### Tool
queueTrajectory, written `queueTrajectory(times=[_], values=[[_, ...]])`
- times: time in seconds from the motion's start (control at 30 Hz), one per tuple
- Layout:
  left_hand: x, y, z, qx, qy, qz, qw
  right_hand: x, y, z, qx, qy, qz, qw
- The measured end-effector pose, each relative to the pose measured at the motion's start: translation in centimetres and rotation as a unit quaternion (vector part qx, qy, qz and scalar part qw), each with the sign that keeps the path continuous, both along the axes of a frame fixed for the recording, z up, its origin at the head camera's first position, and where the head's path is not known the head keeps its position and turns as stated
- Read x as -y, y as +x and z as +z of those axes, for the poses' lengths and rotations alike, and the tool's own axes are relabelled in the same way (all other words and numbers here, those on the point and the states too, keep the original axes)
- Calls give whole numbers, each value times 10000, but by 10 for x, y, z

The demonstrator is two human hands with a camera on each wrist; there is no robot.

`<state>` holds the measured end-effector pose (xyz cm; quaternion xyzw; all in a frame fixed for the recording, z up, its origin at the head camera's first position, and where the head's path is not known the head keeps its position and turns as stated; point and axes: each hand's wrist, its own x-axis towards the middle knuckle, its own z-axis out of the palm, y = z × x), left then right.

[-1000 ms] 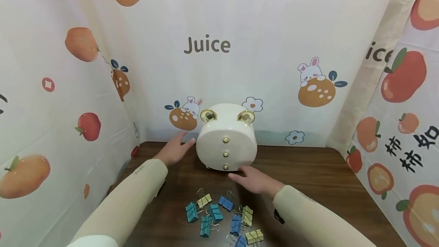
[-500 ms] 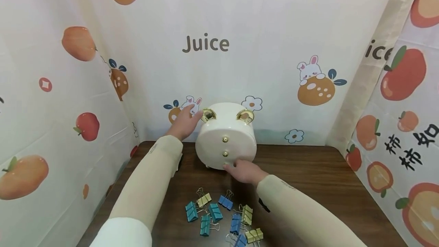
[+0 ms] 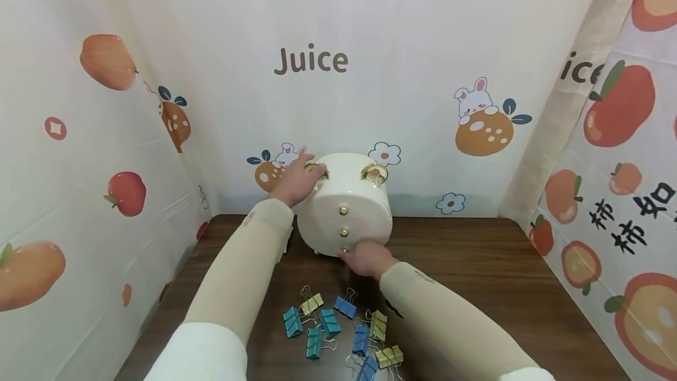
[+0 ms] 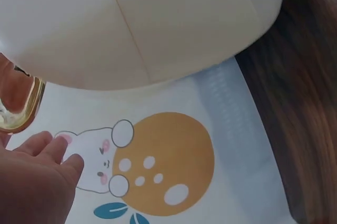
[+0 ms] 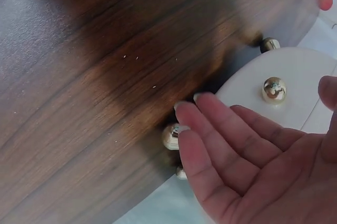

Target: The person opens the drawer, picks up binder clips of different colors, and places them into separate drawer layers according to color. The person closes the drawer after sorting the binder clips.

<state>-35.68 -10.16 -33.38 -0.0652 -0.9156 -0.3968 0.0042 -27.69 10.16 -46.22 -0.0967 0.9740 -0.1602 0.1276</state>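
A white glossy rounded box (image 3: pixel 365 210) stands at the back of the table, with gold ring-shaped fittings on top and gold knobs (image 3: pixel 344 232) down its front. My left hand (image 3: pixel 297 184) overlaps the left ring in the head view; in the left wrist view its fingers extend close below that gold ring (image 4: pixel 36 103). At the box's lower right front is my right hand (image 3: pixel 368 258), covering part of it. The right wrist view shows its loosely bent fingers by a small gold foot (image 5: pixel 171 137) under the box.
Teal binder clips (image 3: pixel 314 343), blue binder clips (image 3: pixel 361 340) and yellow binder clips (image 3: pixel 389 357) lie on the dark wooden table (image 3: pixel 465 269) between my forearms. A fruit-printed curtain (image 3: pixel 423 34) hangs behind and along both sides.
My left hand has risen and moved right, from beside the box to its left ring. My right hand has shifted left along the box's lower front. The clips stay in place.
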Motion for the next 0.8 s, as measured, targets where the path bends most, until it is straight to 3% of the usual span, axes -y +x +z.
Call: queueTrajectory(times=[0.33,0.57,0.8], values=[[-4,-6,0,124,-63,-40,9999,16,-2,1,-805,467,16,9957],[-7,-11,-3,295,43,78,9995,32,-2,0,-964,992,229,9901],[-8,-11,-2,286,183,99,9994,40,-2,0,-963,1071,-110,9895]])
